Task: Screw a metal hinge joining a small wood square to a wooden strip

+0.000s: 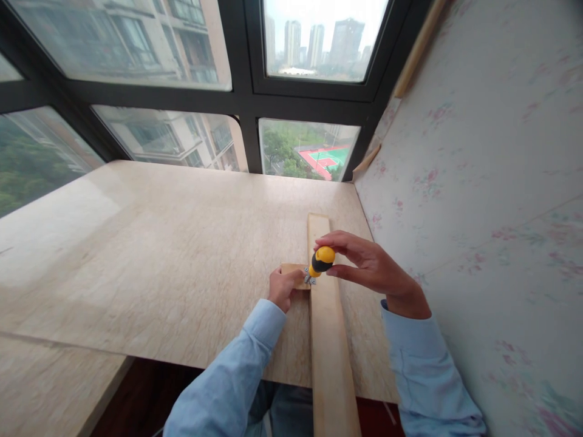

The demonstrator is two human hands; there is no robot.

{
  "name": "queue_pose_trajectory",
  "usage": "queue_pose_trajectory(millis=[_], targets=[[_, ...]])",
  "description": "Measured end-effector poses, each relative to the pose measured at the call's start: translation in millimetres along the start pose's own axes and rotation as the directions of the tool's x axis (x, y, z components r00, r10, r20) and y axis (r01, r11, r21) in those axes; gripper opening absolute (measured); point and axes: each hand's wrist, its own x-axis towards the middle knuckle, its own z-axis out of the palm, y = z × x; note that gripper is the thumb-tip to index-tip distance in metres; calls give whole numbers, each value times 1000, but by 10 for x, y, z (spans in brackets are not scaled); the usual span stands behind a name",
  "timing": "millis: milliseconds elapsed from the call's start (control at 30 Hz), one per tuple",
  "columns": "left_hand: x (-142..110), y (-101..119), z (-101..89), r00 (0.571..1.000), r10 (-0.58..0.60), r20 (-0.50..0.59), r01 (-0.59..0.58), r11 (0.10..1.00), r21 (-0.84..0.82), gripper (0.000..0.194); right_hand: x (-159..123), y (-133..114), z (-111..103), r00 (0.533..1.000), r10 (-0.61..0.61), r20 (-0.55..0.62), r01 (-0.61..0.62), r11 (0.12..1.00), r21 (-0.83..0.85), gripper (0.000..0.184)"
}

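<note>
A long wooden plank (327, 340) lies on the stone-look ledge and juts out over its front edge. Against the plank's left side sits a short wooden block (291, 267), gripped by my left hand (283, 287) with the thumb on top. A small metal hinge (313, 281) spans the joint between the two pieces. My right hand (359, 261) has its thumb and fingers around the handle of a yellow and black screwdriver (323, 259). The screwdriver leans over the hinge, its tip at the metal; the exact screw is too small to make out.
The marble-patterned ledge (182, 243) stretches left and back to the dark window frame (248, 103). A floral-papered wall (478, 182) rises close on the right. Another stone-look slab (50, 382) lies at lower left, with a dark gap beside it.
</note>
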Motion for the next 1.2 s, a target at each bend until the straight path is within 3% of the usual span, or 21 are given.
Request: queue_pose_trajectory(millis=[100,167,333,467,667,733,800,867,933,1000,1067,1133,1200], targets=[[-18,16,7,1000,-4,-4,4,1000,-4,36,17,-15,-40,998,-57,-31,50,978,-204,38],[-22,18,9,1000,-13,-6,13,1000,-6,36,28,25,-31,995,-50,-90,26,966,-256,35],[-21,12,8,1000,-19,12,19,1000,-11,38,58,195,100,971,85,-225,-101,993,-61,47],[-21,0,1,1000,-16,26,16,1000,-18,38,58,233,181,981,137,-135,-132,990,47,52],[11,-31,-23,999,2,43,-1,1000,-15,41,19,147,128,994,106,10,-107,990,94,55],[14,-30,-24,999,-2,39,2,1000,-12,42,24,118,107,993,112,-37,-111,994,23,48],[8,-23,-21,999,-8,43,8,1000,-9,42,43,100,111,986,99,-136,-120,981,-153,43],[-3,-14,-16,999,-13,43,13,1000,-14,40,69,99,142,970,73,-230,-147,933,-327,48],[-9,-10,-15,999,-11,31,12,1000,-17,39,91,115,185,960,65,-274,-168,912,-373,48],[-7,-13,-19,1000,-4,29,5,1000,-17,40,103,143,225,966,84,-246,-147,956,-252,44],[2,-22,-28,999,4,50,-4,1000,-19,42,106,172,252,980,98,-174,-100,995,-4,41],[13,-32,-34,998,10,69,-8,1000,-27,44,105,192,269,989,100,-109,-73,970,231,46],[18,-37,-36,998,11,67,-9,999,-33,45,105,202,283,990,116,-80,-85,944,318,43]])
